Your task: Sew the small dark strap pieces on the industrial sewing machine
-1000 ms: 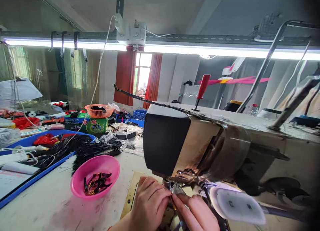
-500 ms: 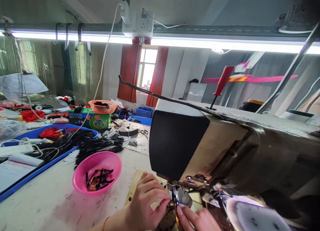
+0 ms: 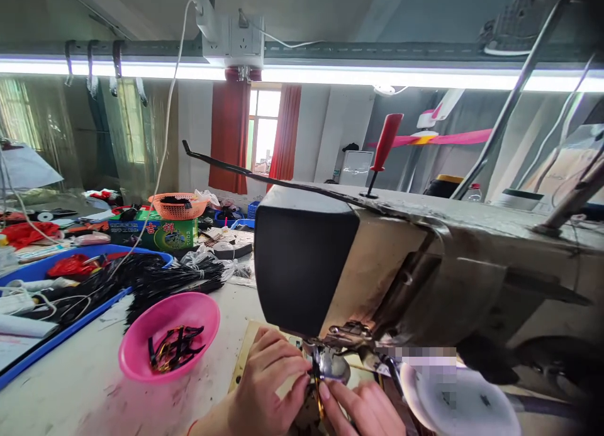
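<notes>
My left hand [image 3: 268, 379] is closed in a pinch at the front of a sewing machine [image 3: 321, 266], its thumb and forefinger at the upper end of a narrow black and gold strip [image 3: 319, 406]. The fingertips of my right hand [image 3: 365, 408] press on the same strip from the other side, lower down. A rounded metal part [image 3: 335, 367] of the machine stands right behind the strip. Where the needle meets the strip is too small to make out. To the left, a pink bowl [image 3: 207, 319] holds several similar black and gold strips [image 3: 177, 348].
A bundle of thin black strips [image 3: 184, 272] lies behind the bowl, beside a blue tray [image 3: 70, 326] of cords and cloth. An orange basket [image 3: 175, 208] sits on a green box [image 3: 163, 233]. A red-handled screwdriver [image 3: 387, 143] stands upright on the machine. A round white object [image 3: 465, 401] is at lower right.
The view has swung a little to the right, so the things in it sit further left. Both hands keep to the strip under the machine, with only slight finger movement.
</notes>
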Motion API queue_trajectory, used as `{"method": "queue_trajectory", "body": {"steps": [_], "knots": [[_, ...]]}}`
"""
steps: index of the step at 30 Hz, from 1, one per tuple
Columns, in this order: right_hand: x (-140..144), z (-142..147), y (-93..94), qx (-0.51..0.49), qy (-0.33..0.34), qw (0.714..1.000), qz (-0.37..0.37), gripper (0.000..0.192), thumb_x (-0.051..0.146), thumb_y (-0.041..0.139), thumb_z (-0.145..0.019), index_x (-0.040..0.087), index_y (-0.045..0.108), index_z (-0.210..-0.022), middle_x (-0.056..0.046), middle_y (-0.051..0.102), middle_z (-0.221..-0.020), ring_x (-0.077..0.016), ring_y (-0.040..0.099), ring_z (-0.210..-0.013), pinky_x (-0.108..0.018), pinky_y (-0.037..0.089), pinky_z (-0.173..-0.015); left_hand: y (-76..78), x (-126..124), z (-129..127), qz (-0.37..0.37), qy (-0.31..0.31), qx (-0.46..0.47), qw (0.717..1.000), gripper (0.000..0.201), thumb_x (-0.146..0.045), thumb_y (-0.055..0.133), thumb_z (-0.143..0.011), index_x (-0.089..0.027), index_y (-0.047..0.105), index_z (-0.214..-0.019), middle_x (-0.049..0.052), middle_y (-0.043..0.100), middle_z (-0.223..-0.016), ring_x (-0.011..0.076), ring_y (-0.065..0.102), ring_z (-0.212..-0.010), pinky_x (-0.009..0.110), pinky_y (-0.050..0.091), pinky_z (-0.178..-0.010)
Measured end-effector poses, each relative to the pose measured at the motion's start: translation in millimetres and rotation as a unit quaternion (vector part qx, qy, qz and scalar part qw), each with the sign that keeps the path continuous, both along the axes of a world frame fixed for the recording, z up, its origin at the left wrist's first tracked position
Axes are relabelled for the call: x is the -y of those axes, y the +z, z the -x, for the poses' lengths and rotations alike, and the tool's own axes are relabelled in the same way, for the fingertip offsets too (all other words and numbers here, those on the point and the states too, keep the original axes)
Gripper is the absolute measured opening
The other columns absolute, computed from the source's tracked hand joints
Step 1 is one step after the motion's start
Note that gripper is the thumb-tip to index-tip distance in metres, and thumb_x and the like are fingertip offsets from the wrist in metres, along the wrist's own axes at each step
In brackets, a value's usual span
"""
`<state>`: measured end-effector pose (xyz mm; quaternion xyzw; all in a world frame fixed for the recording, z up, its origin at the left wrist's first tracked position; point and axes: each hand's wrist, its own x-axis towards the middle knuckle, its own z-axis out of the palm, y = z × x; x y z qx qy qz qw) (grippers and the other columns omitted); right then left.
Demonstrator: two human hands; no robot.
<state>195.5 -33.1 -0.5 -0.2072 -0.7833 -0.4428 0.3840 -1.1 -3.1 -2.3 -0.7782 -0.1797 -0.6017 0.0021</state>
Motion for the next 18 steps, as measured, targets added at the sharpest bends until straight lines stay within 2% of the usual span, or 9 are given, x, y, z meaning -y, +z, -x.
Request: {"method": "queue_trajectory", "body": {"steps": [4,11,18], "knots": [[1.4,-0.1,-1.3,-0.012,0.004,1.0,-0.001,0.016,0.006,0.068,-0.086,0.019,0.075,-0.089,-0.003,0.077,-0.071,-0.0135,0.067,-0.053,-0.025,0.052,-0.051,1.2,0.2,1.5,-0.007,0.002,-0.012,1.0,0.022,-0.002,0.06,-0.082,-0.016,0.068,-0.097,0.007,0.071,-0.08,0.0202,0.058,-0.072,0.036,0.047,-0.07],[4.1,-1.2,1.9,0.03,0.004,1.0,0.004,0.017,0.0,0.07,-0.082,0.015,0.075,-0.089,-0.005,0.078,-0.076,-0.0152,0.067,-0.053,-0.027,0.051,-0.048,3.3,2.1,1.5,-0.024,0.021,-0.025,0.999,0.021,-0.002,0.059,-0.085,-0.016,0.07,-0.096,0.006,0.071,-0.079,0.0201,0.057,-0.073,0.036,0.046,-0.069],[0.8,-0.5,-3.2,0.01,-0.005,1.0,-0.011,0.017,0.006,0.073,-0.083,0.02,0.076,-0.091,-0.002,0.078,-0.075,-0.0129,0.066,-0.056,-0.025,0.051,-0.053,6.7,3.3,0.7,-0.037,0.033,-0.023,0.999,0.019,-0.002,0.06,-0.085,-0.016,0.07,-0.093,0.005,0.071,-0.078,0.0195,0.056,-0.072,0.035,0.046,-0.068]]}}
